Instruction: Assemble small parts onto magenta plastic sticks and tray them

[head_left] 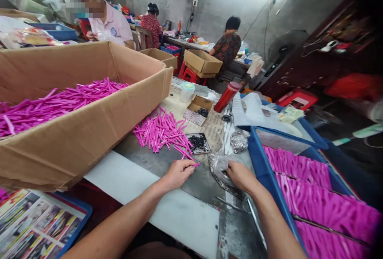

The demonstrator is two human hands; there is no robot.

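Note:
My left hand (178,172) rests on the grey table (140,161), its fingers pinched round a pink plastic stick (196,164) at the near edge of a loose pile of pink sticks (161,132). My right hand (239,175) has its fingers curled into a clear plastic bag (220,163); what they grip there is hidden. A small tray of tiny black parts (198,142) lies just beyond both hands.
A big cardboard box (74,135) full of pink sticks fills the left. A blue crate (265,171) of packed pink sticks stands at the right. A small carton (198,110), white jar (187,91) and red flask (226,96) sit further back. Three people work at tables behind.

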